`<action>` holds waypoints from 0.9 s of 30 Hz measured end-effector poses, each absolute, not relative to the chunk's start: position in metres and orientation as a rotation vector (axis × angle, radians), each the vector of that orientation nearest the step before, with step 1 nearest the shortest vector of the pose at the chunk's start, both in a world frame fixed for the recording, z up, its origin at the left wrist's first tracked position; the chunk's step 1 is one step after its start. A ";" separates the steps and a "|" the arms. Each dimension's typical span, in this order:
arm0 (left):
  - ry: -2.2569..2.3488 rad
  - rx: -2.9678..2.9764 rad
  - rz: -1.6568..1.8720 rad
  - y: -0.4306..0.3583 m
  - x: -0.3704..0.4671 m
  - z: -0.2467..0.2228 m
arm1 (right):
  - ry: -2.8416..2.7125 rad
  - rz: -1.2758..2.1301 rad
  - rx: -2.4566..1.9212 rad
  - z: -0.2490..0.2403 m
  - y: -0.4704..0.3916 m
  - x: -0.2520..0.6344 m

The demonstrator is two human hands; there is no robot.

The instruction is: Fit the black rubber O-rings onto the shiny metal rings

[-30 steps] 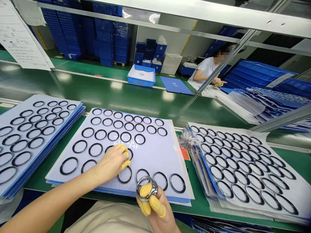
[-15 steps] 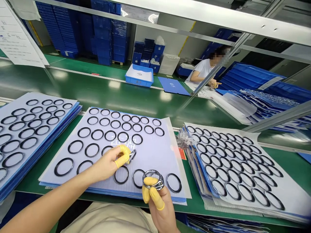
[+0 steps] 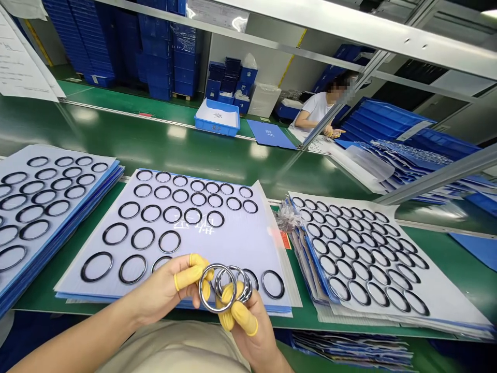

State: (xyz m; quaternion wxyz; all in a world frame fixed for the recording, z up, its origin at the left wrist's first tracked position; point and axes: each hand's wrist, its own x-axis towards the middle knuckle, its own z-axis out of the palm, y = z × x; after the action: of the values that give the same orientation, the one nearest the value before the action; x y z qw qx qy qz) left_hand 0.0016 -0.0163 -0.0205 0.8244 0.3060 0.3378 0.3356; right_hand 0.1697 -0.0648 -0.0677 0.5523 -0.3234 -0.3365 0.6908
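Observation:
Yellow finger covers sit on the fingertips of both hands. My left hand (image 3: pixel 171 285) pinches one shiny metal ring (image 3: pixel 217 288) by its left side, with the ring's face turned toward me. Just to the right, my right hand (image 3: pixel 250 324) grips several overlapping rings (image 3: pixel 243 284), and the single ring overlaps them. Both hands are over the near edge of the middle sheet (image 3: pixel 248 243), where black-edged rings (image 3: pixel 143 238) lie in rows. Part of the front row is hidden behind my hands.
More rings lie on a left stack of sheets (image 3: pixel 83 192) and a right sheet (image 3: pixel 438 274). Crumpled clear plastic (image 3: pixel 289 217) sits between stacks. Beyond are a blue tray (image 3: pixel 217 118), a slanted metal bar (image 3: pixel 438 178) and a seated person (image 3: pixel 316 111).
My left hand has moved right and down from the middle sheet, bringing its ring against the rings in my right hand. The whole view has shifted slightly.

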 end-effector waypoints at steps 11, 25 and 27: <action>0.708 0.693 0.734 -0.022 0.001 -0.022 | -0.699 1.752 -0.738 -0.064 -0.068 0.168; 0.868 1.200 0.744 -0.019 -0.007 -0.030 | -0.671 1.832 -0.632 -0.068 -0.070 0.167; 1.063 1.649 0.810 -0.011 -0.018 -0.033 | -0.608 1.815 -0.609 -0.070 -0.071 0.168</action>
State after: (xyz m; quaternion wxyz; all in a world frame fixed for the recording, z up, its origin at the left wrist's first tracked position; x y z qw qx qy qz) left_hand -0.0183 -0.0106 -0.0330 0.4875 0.6783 0.4373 0.3333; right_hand 0.1680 -0.0707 -0.0699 0.5366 -0.2560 -0.2554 0.7624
